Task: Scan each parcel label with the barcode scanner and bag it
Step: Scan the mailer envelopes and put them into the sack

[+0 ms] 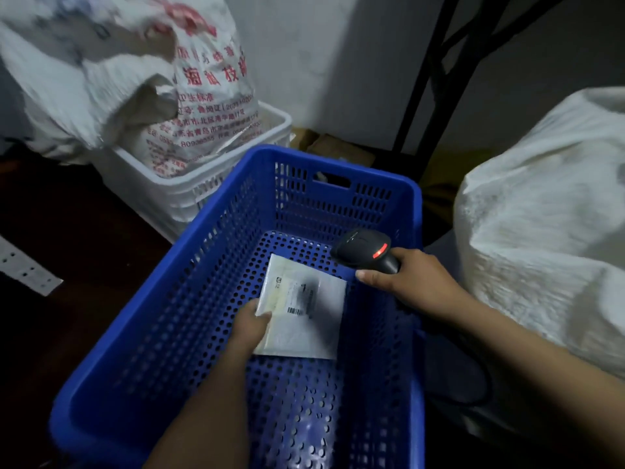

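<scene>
Plainly, barcode label (297, 297) on parcel (306, 336)

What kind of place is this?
Probably a mail sorting room: a barcode scanner points at a labelled parcel in a blue crate, and big white sacks stand nearby.

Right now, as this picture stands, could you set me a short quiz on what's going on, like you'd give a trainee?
1. True or false: the parcel is inside the blue crate.
2. Which hand grips the barcode scanner? A) left B) right C) neither
3. Fill in: the small light on top of the scanner glows ____.

Key:
1. True.
2. B: the right hand grips it, while the left hand holds the parcel's edge.
3. Red.
</scene>
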